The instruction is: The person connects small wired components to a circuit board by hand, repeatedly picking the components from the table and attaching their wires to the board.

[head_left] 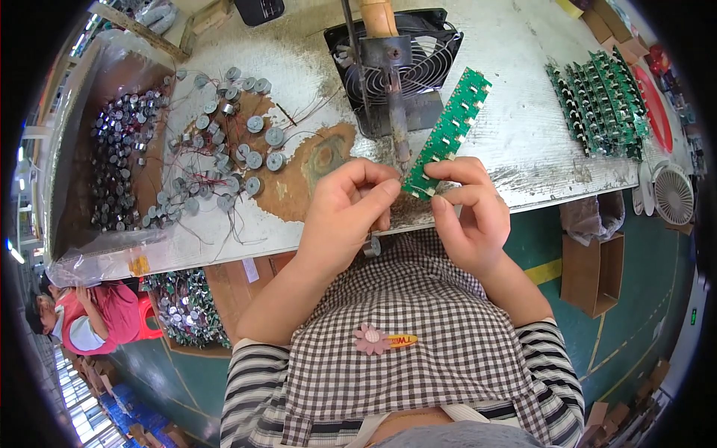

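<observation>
Where the tabletop (538, 160) reaches its left end, a deep box (71, 160) with clear plastic over its wall holds a heap of small round metal parts (123, 149), and more such grey discs with thin wires (216, 145) lie spread on the table just beside it. Below the table edge at the left, a carton (196, 348) is filled with a jumble of green and silvery pieces (183, 306); on the floor at the right, an open cardboard box (594, 276) stands with a plastic bag (586, 218) at its top. The near table edge runs just in front of the apron (411, 299), and both hands work close to it. A broad stretch of worn white surface lies between the green circuit board (452, 123) and the rows of similar boards (601, 104) at the right. The right hand (474, 213) grips the circuit board by its near end between thumb and fingers. The left hand (347, 205) is closed in a narrow pinch near that end; what sits between its fingertips is too small to tell, though a small grey disc (372, 247) hangs below it. The board's long axis slants away from the person, its far end pointing ahead and rightward past the black fan (433, 56), its near end beside the tip of a metal rod (397, 112).
</observation>
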Demonstrator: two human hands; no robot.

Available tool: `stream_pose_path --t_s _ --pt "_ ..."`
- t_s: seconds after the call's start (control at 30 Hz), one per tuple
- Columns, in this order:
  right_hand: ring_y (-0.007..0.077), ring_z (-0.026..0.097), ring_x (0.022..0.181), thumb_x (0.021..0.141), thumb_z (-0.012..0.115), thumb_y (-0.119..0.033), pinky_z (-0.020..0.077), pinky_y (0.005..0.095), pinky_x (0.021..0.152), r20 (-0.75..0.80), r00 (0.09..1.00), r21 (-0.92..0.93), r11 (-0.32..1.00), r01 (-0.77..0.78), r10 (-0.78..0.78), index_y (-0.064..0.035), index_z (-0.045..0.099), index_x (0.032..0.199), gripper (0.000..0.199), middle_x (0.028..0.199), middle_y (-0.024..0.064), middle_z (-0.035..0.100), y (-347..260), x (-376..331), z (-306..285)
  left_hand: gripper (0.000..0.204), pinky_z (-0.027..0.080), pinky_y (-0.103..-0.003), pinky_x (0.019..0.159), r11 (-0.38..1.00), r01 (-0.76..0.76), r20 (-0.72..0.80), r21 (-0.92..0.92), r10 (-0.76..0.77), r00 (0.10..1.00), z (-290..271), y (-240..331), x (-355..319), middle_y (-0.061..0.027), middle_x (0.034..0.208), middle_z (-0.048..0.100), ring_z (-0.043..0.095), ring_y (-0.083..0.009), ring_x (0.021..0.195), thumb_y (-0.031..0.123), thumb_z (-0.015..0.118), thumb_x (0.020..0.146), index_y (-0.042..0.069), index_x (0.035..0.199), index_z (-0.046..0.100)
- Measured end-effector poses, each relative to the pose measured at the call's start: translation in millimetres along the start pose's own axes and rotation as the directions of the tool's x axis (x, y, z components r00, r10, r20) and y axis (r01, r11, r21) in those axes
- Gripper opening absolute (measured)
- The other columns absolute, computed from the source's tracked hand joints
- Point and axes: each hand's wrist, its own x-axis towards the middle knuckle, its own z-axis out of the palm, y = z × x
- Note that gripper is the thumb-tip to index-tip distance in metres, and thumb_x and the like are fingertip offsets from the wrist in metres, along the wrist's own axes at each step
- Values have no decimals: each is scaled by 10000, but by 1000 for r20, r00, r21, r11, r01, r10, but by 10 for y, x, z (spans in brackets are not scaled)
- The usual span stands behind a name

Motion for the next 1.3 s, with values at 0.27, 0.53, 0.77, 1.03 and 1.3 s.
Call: stream_pose_path --t_s 0.27,0.53,0.77,1.03,1.3 --pt "294 587 802 746 642 38 478 367 698 23 999 154 987 -35 32 -2 485 802 171 984 230 625 -79 15 -29 85 354 -176 460 1000 18 95 -23 -16 995 -80 24 68 0 718 562 470 -33 533 55 638 822 -3 866 593" --pt "298 590 794 723 625 112 477 356 677 0 1000 6 1000 5 -5 5 506 826 191 963 206 626 -24 3 51 57 321 -178 418 997 39 70 61 -43 997 -62 49 143 17 692 556 453 -18 516 47 629 785 6 802 593" --pt "294 600 805 706 647 103 480 351 678 -6 999 -40 998 51 -51 1 514 813 199 957 196 630 -49 121 47 51 356 -171 482 997 -44 79 62 39 996 -48 136 151 17 708 566 478 -17 577 34 631 771 4 787 594" --pt "298 600 791 704 653 98 482 359 677 -21 1000 -8 1000 2 -2 -1 513 800 197 956 199 636 -43 -14 76 88 304 -165 429 990 -48 39 130 43 998 -24 47 115 27 680 550 426 -11 502 53 663 774 14 819 598" --pt "292 602 796 709 648 97 482 353 691 -49 999 -29 1000 3 -4 7 521 796 178 949 196 635 -47 107 94 71 333 -170 476 990 -99 54 105 93 994 -38 122 156 25 699 555 447 -16 547 37 651 773 19 796 586"
